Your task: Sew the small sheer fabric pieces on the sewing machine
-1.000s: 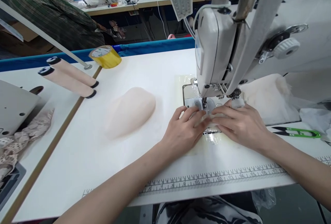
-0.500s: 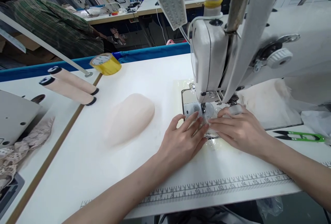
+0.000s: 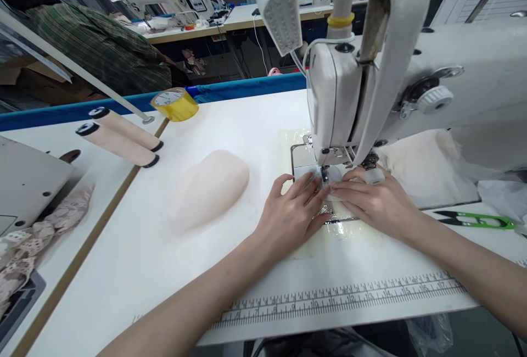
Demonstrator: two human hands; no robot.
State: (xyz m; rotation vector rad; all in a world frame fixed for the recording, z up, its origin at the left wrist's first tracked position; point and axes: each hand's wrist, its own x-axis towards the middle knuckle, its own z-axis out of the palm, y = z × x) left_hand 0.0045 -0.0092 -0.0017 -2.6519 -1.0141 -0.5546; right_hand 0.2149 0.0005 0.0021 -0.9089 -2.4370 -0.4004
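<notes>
My left hand (image 3: pixel 292 211) and my right hand (image 3: pixel 373 200) lie flat side by side on the table, fingertips meeting at the needle plate (image 3: pixel 302 162) under the presser foot (image 3: pixel 325 173) of a white sewing machine (image 3: pixel 349 88). Both press on a small pale, partly clear piece (image 3: pixel 335 217) that lies under the foot; my fingers hide most of it. A pale pink foam cup (image 3: pixel 209 184) rests to the left of my left hand, apart from it.
Green thread snips (image 3: pixel 477 218) lie at the right. A yellow tape roll (image 3: pixel 175 103) and two pink thread cones (image 3: pixel 121 134) sit at the back left. Lace trim (image 3: pixel 37 236) lies far left. A ruler strip (image 3: pixel 337 296) runs along the table's front edge.
Both hands have crept a little toward the needle with the piece under them. The view has tilted slightly.
</notes>
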